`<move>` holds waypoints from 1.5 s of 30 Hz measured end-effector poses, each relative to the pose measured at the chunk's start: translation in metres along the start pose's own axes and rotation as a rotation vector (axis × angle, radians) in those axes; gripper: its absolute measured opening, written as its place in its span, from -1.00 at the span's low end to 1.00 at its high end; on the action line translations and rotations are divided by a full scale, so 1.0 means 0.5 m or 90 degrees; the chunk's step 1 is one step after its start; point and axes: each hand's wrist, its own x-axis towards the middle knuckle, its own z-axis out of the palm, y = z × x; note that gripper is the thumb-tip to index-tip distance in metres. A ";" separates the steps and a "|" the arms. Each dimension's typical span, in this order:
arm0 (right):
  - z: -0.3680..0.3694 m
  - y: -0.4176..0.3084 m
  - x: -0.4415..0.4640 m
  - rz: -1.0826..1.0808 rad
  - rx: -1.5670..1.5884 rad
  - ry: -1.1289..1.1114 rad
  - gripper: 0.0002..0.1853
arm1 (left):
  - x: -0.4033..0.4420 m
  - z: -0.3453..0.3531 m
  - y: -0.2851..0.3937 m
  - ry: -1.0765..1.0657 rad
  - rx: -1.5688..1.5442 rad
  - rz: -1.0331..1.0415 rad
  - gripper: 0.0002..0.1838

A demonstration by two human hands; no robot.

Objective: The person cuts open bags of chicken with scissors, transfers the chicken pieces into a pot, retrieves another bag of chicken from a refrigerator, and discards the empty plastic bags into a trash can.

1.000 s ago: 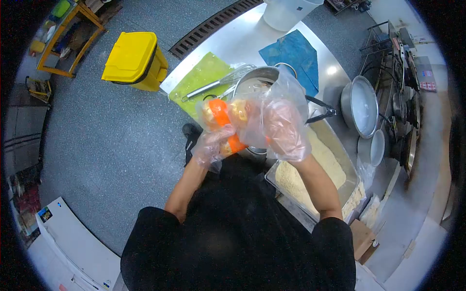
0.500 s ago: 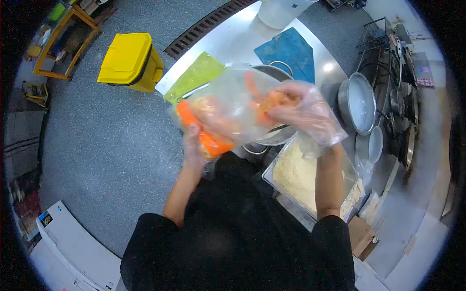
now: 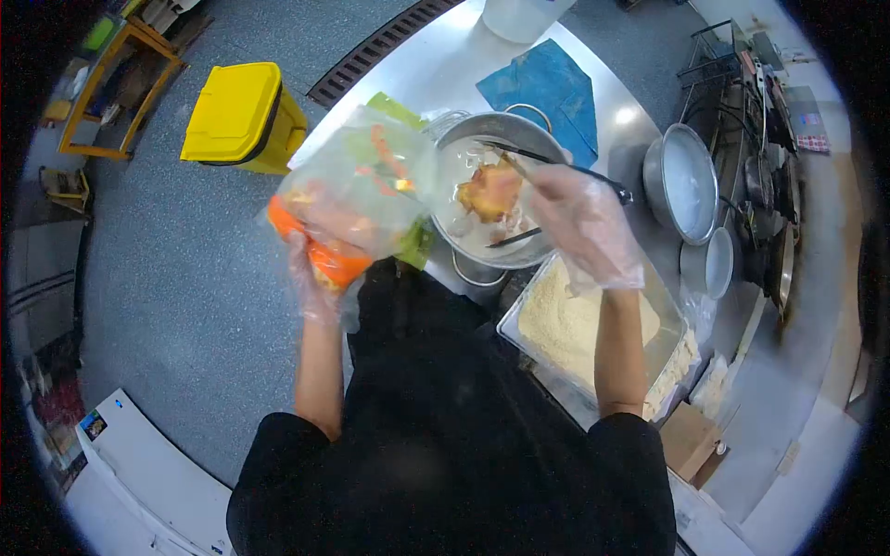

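My left hand [image 3: 311, 283], in a clear plastic glove, is closed around a clear plastic bag [image 3: 389, 153] with orange print. Pale and yellowish pieces of meat show through the bag. My right hand [image 3: 589, 222], gloved as well, is over the right rim of a metal pot [image 3: 443, 208] with loop handles. Its fingers are stretched out and apart, beside a yellow-orange piece of meat [image 3: 489, 193] in the pot. Whitish liquid surrounds the meat. A black-handled utensil [image 3: 603, 178] lies across the pot, partly under my right hand.
Below the pot, a metal tray [image 3: 510, 338] holds pale breading or flour [image 3: 570, 324]. A blue cloth [image 3: 547, 97] and a white bucket [image 3: 519, 18] are on the metal table [image 3: 431, 56]. A yellow bin [image 3: 236, 116] stands on the floor. Metal bowls [image 3: 686, 185] are at right.
My right hand has moved from the bag's mouth to above the pot, and the meat it held is now in the pot. My left hand has shifted left with the bag.
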 end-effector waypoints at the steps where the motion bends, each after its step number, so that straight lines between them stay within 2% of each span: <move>1: 0.002 -0.001 0.000 0.029 0.096 -0.002 -0.78 | -0.006 0.022 -0.016 -0.007 0.005 -0.011 -0.17; 2: 0.007 -0.002 0.000 0.058 0.193 -0.004 -0.80 | -0.012 0.033 -0.032 -0.007 0.011 -0.032 -0.19; 4: 0.035 0.006 0.013 -0.055 0.235 -0.084 -0.70 | -0.023 0.050 -0.061 -0.011 0.022 -0.073 -0.23; 6: 0.075 0.025 0.026 -0.169 0.271 -0.158 -0.60 | -0.029 0.068 -0.075 -0.029 0.064 -0.176 -0.30; 7: 0.099 0.037 0.009 -0.114 0.560 -0.180 -0.48 | -0.030 0.082 -0.081 -0.039 0.082 -0.228 -0.32; 9: 0.104 0.054 0.009 -0.131 0.453 -0.115 -0.46 | -0.035 0.121 -0.092 -0.059 0.109 -0.242 -0.39; 12: 0.164 0.148 -0.004 -0.074 0.385 -0.120 -0.45 | -0.033 0.129 -0.097 -0.106 0.127 -0.251 -0.47; 14: 0.163 0.155 -0.010 -0.136 0.262 -0.090 -0.46 | -0.042 0.133 -0.088 -0.105 0.216 -0.237 -0.47; 15: 0.124 0.115 -0.004 -0.235 0.140 -0.047 -0.48 | -0.041 0.140 -0.082 -0.089 0.221 -0.219 -0.46; 17: 0.087 0.078 0.010 -0.199 0.097 -0.002 -0.55 | -0.036 0.141 -0.066 -0.063 0.195 -0.183 -0.44; 19: 0.072 0.070 0.024 0.072 0.257 0.013 -0.60 | -0.018 0.113 -0.057 -0.058 0.102 -0.152 -0.40; 22: 0.027 0.078 0.015 0.113 0.483 -0.076 -0.62 | -0.007 0.100 -0.035 -0.056 0.032 -0.099 -0.35; 23: 0.031 0.095 0.015 0.143 0.496 -0.094 -0.62 | -0.007 0.102 -0.026 -0.053 0.029 -0.075 -0.34; 26: 0.033 0.108 -0.002 0.141 0.686 -0.065 -0.65 | -0.005 0.088 -0.007 -0.058 0.027 -0.020 -0.34; 29: 0.020 0.111 -0.013 0.133 0.720 -0.010 -0.64 | -0.001 0.061 0.009 -0.026 -0.011 -0.005 -0.33; 32: 0.018 0.132 -0.021 0.098 0.586 0.084 -0.67 | 0.001 0.038 0.018 0.001 0.003 0.027 -0.30; 35: 0.011 0.139 -0.021 0.053 0.370 0.144 -0.67 | -0.004 0.041 0.016 0.017 0.022 0.027 -0.27; 38: 0.011 0.099 -0.028 -0.222 -0.037 0.049 -0.77 | -0.004 0.039 0.000 0.007 0.025 -0.009 -0.25; 39: -0.007 0.050 -0.037 -0.222 -0.147 0.001 -0.80 | -0.002 0.038 -0.008 0.000 0.024 -0.022 -0.25; 41: 0.000 0.038 -0.037 -0.129 0.077 0.068 -0.80 | -0.005 0.052 -0.032 -0.168 -0.154 -0.131 -0.25; 42: 0.004 0.036 -0.036 -0.079 0.189 0.096 -0.79 | -0.016 0.061 -0.040 -0.166 -0.137 -0.163 -0.26; 43: 0.006 0.040 -0.025 -0.111 0.193 0.034 -0.78 | -0.027 0.069 -0.049 -0.164 -0.120 -0.196 -0.27; 45: 0.071 0.111 -0.024 -0.016 0.522 -0.102 -0.77 | -0.021 0.028 -0.077 -0.113 -0.018 -0.244 -0.32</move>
